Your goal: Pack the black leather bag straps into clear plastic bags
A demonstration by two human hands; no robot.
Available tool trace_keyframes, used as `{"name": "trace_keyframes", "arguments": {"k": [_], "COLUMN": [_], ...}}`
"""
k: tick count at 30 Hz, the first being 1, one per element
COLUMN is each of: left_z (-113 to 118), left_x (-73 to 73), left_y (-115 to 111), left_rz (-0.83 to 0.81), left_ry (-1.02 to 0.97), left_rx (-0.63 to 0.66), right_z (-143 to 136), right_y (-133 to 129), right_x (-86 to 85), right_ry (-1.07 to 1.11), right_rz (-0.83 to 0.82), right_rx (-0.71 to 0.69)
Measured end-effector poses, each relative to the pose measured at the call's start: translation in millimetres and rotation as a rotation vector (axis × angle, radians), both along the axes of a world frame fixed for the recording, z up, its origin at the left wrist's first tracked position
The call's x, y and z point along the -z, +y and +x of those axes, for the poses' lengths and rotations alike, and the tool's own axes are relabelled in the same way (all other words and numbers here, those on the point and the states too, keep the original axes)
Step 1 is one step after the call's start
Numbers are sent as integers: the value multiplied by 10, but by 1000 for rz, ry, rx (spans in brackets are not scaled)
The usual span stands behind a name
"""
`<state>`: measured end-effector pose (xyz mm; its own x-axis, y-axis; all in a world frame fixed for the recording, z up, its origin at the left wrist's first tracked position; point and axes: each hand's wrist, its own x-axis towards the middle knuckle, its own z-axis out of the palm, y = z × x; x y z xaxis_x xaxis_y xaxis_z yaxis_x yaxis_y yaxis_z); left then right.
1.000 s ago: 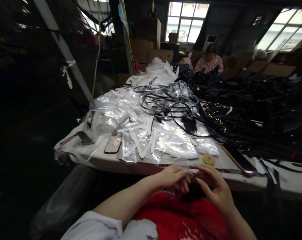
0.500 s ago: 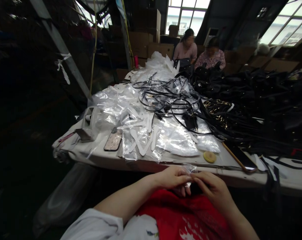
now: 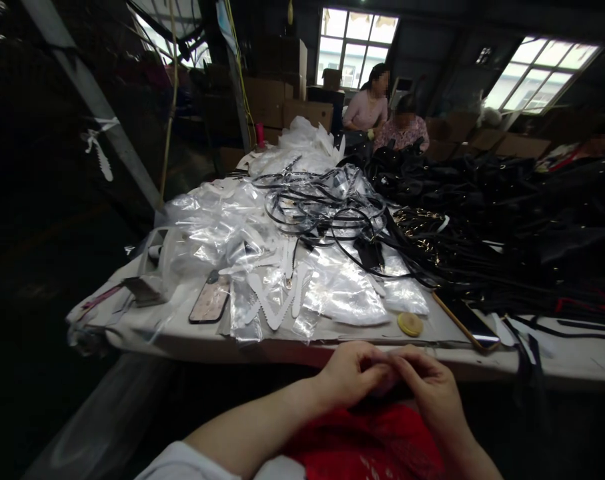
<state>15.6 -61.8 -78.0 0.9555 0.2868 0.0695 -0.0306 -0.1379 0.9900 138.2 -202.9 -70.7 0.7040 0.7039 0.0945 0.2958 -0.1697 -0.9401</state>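
My left hand [image 3: 351, 375] and my right hand [image 3: 426, 379] meet just off the table's front edge, above my red apron [image 3: 367, 440]. Both are closed, with thumbs and fingertips pinched together at one spot. Whatever lies between the fingertips is hidden by them. Nearest to the hands on the table is a round yellow-rimmed disc [image 3: 410, 324]. Beyond it lie clear plastic bags [image 3: 347, 293] and white strips with toothed edges [image 3: 272, 313]. Thin black straps [image 3: 327, 220] are coiled over the bags, some of them wrapped in plastic.
A phone [image 3: 209, 299] lies left of the bags, near a tape dispenser [image 3: 155, 267]. Another phone-like device with an orange edge [image 3: 467, 320] rests at right. Black goods [image 3: 522, 220] heap up the right side. Two people [image 3: 367, 107] sit at the far end. A slanted metal post [image 3: 97, 107] stands at left.
The clear plastic piece that showed between my fingers is now out of sight. My hands have drawn closer together, fingertips touching. The view has shifted, so the table appears lower and further left.
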Motion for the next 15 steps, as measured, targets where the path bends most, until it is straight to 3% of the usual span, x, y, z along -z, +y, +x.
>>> {"name": "trace_keyframes", "arguments": {"k": [3, 6, 9, 11, 13, 15], "left_z": [21, -12, -63, -87, -99, -102], "left_x": [123, 251, 277, 252, 224, 211], "left_y": [5, 58, 120, 156, 186, 213], "left_rz": [-83, -74, -38, 0, 48, 97], "left_ry": [102, 122, 124, 141, 157, 162], "left_rx": [-105, -158, -172, -173, -167, -146], "right_z": [266, 621, 829, 827, 724, 564], "right_y": [72, 70, 50, 47, 56, 80], "right_x": [199, 494, 675, 620, 428, 185], "right_ry": [-386, -808, -950, -906, -725, -418], "right_rz": [-55, -274, -428, -398, -305, -236], "right_rx": [57, 182, 176, 202, 182, -6]}}
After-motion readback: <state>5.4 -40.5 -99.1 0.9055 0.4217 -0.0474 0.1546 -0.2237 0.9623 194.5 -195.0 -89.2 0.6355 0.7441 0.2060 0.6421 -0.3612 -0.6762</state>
